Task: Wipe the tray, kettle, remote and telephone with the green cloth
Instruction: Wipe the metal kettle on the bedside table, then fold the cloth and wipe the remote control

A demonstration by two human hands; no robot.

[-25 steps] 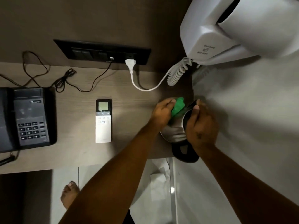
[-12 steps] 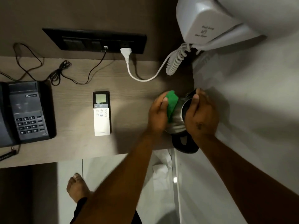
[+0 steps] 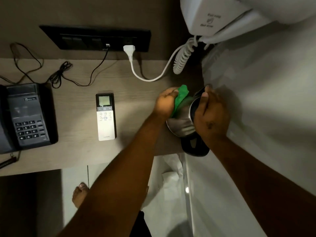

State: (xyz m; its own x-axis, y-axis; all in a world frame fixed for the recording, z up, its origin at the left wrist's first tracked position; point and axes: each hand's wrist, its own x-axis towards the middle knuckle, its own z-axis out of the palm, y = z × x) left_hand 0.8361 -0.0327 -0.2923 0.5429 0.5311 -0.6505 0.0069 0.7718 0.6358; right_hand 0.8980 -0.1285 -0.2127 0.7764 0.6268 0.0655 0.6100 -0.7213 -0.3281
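Observation:
A steel kettle (image 3: 181,125) with a black handle stands at the right end of the wooden desk (image 3: 77,151). My right hand (image 3: 212,117) grips its rim from the top. My left hand (image 3: 166,104) presses the green cloth (image 3: 181,98) against the kettle's left side. The white remote (image 3: 106,117) lies flat at mid-desk, left of the kettle. At the far left sits the dark telephone (image 3: 27,115). No tray is in view.
A white plug and cord (image 3: 131,53) run from the black socket panel (image 3: 97,38) to the wall-mounted white hair dryer (image 3: 213,16). Thin black cables (image 3: 59,74) loop behind the telephone. A white wall stands right of the kettle. A bare foot (image 3: 79,194) shows below the desk edge.
My left hand has slid the green cloth down and then back up the kettle's side. The right hand has kept its hold on the kettle. The view has shifted slightly.

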